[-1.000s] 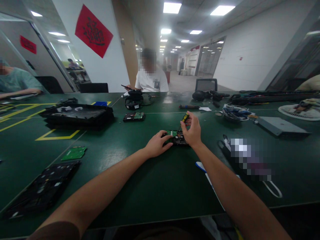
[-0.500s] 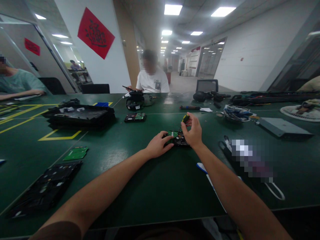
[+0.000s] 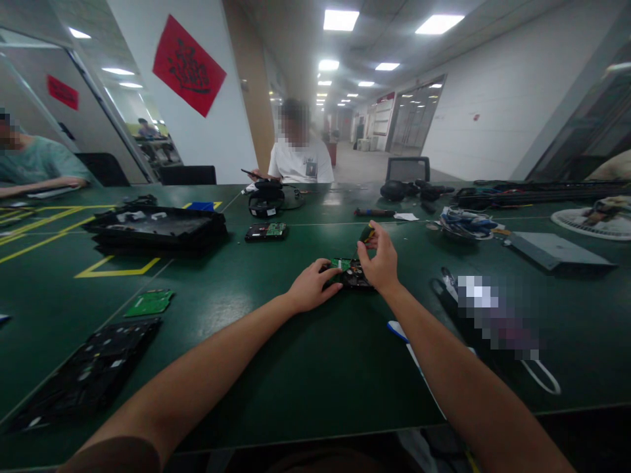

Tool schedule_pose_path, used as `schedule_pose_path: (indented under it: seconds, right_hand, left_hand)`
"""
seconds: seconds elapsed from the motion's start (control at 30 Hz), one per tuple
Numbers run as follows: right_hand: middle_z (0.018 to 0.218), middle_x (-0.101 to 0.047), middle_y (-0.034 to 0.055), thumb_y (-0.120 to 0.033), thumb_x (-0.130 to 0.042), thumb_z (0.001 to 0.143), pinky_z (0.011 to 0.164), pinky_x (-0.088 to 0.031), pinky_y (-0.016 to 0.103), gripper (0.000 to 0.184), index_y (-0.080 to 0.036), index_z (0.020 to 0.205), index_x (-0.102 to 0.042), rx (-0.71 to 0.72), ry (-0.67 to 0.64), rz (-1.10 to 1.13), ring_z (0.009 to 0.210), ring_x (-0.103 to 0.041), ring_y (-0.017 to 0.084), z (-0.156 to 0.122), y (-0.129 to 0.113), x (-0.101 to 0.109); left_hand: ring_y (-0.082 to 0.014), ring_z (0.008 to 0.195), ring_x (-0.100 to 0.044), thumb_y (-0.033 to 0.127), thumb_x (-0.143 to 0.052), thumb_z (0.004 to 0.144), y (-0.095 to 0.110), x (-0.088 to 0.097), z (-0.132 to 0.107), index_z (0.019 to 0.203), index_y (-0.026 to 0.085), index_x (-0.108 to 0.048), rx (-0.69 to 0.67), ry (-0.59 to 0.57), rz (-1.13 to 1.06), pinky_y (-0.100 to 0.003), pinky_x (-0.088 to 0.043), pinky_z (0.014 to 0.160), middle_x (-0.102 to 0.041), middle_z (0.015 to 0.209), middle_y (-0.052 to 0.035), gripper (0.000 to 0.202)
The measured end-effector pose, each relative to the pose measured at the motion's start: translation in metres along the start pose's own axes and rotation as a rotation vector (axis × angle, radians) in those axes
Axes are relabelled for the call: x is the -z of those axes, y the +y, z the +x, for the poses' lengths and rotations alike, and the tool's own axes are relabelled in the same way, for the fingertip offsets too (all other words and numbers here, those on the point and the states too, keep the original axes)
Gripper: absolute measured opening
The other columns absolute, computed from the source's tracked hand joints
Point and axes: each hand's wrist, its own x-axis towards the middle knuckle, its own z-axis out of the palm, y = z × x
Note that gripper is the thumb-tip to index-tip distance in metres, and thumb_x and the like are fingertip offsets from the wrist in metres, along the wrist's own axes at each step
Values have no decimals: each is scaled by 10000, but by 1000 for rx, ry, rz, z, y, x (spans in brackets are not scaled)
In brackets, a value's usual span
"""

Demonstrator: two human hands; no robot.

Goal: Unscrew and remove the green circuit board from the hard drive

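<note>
A small black hard drive (image 3: 351, 274) with a green circuit board on top lies on the green table (image 3: 305, 368) in front of me. My left hand (image 3: 311, 286) rests on its left edge, fingers curled over it and holding it steady. My right hand (image 3: 379, 259) is closed round a screwdriver (image 3: 365, 233) with a yellow-and-black handle, its tip pointing down onto the drive.
A second hard drive (image 3: 266, 230) lies farther back. A black tray (image 3: 155, 229) sits at the left, with a green board (image 3: 148, 303) and a black panel (image 3: 83, 374) nearer me. Cables (image 3: 466, 222) and a grey box (image 3: 559, 251) lie at the right. Two people sit across the table.
My hands have stayed on the drive; the right hand has shifted only slightly with the screwdriver.
</note>
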Motion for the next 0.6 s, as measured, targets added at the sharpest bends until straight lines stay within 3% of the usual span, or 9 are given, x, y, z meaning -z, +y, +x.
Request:
schedule_pose_path:
  seconds: [0.23, 0.4, 0.6]
  right_hand:
    - [1243, -649, 124, -330, -622, 959, 843, -644, 481, 570, -268, 1500, -450, -3, -18, 0, 926, -682, 247, 0, 2, 0]
    - [1332, -628, 139, -276, -562, 976, 900, -631, 478, 589, -262, 1540, -392, -10, -29, 35, 1000, -690, 251, 0, 2, -1]
    - [1261, -623, 137, -333, -617, 955, 836, -642, 483, 598, -265, 1514, -415, -20, -19, 7, 951, -671, 255, -1, 2, -1]
  left_hand:
    - [-302, 1229, -607, 536, -569, 997, -2, 0, 0, 1414, 266, -617, -6, -2, 3, -504, -542, 1060, -499, 1423, -139, 500]
    - [-302, 1229, -609, 542, -569, 995, -1, 0, 0, 1411, 263, -623, -2, 3, -8, -498, -538, 1066, -504, 1415, -139, 504]
    - [-299, 1209, -617, 533, -586, 989, -1, 1, -1, 1418, 279, -618, -3, 4, -19, -508, -544, 1054, -504, 1424, -136, 499]
